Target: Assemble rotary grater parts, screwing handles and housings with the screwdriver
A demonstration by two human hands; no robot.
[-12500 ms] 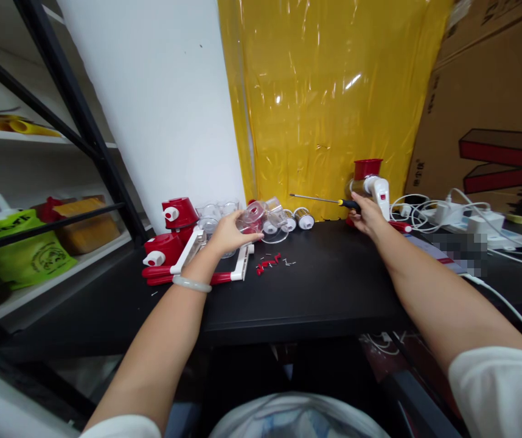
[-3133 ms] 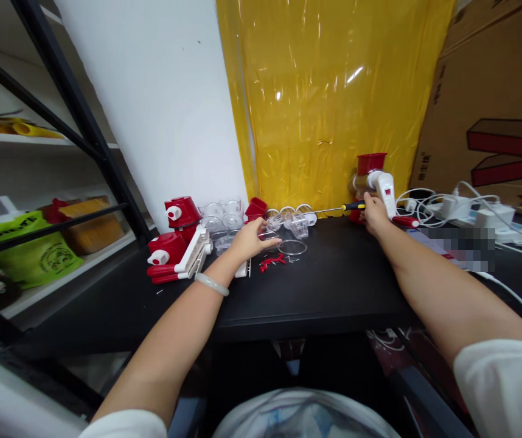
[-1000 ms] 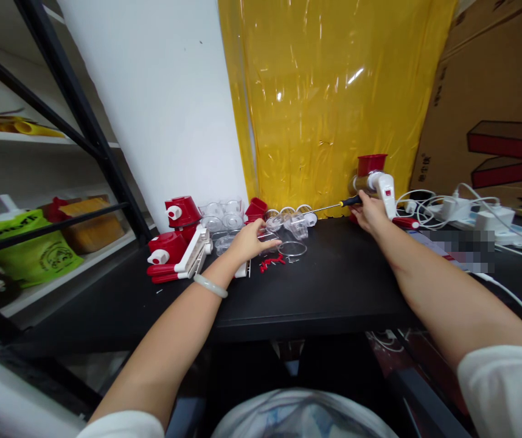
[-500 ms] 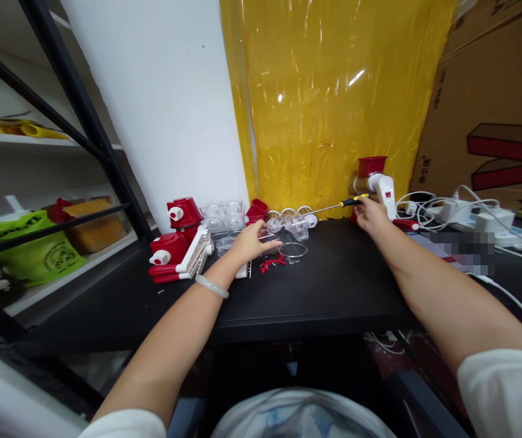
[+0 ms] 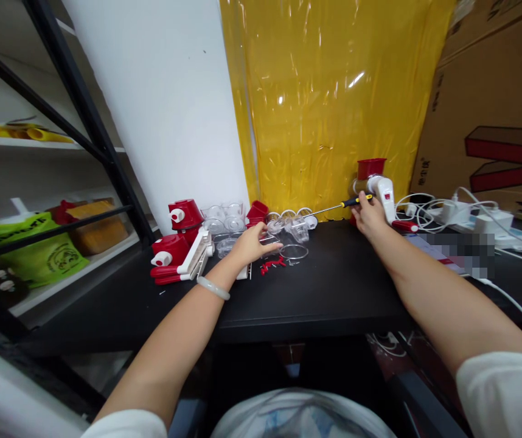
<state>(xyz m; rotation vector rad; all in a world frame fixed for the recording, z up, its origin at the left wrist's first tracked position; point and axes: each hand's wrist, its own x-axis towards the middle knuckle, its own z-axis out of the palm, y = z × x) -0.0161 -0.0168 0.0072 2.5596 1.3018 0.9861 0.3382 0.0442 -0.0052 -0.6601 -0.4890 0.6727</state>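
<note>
While the right hand (image 5: pixel 369 214) had its grip clamped on the screwdriver (image 5: pixel 350 202), the blade sloped down and left to the clear part (image 5: pixel 298 231); whether the tip touched it, I could not tell. The left hand (image 5: pixel 250 243) was at the part's left side, finger and thumb spread with clear plastic between them; whether that grip pressed on it was unclear.

A red cup (image 5: pixel 257 211) stood just behind the left hand, its inside out of sight. Clear cups (image 5: pixel 224 216) were grouped to its left, seemingly holding nothing but hard to see into. Farther left, red hoppers (image 5: pixel 185 215) stood by white arms (image 5: pixel 196 254). At right, a white grinder (image 5: pixel 384 193) bore a red funnel (image 5: pixel 371 168), contents hidden.

Red clips (image 5: pixel 272 264) and tiny screws lay on the black counter (image 5: pixel 329 292), near the part. White cables (image 5: pixel 425 213) tangled on the right. Behind rose a white panel (image 5: pixel 160 103) and yellow film (image 5: pixel 343 91); a shelf (image 5: pixel 83 261) at left carried a green bag (image 5: pixel 62 250).

The carton (image 5: pixel 489 85) showed a large red, V-like mark; its small characters and the bag's print were unreadable.
</note>
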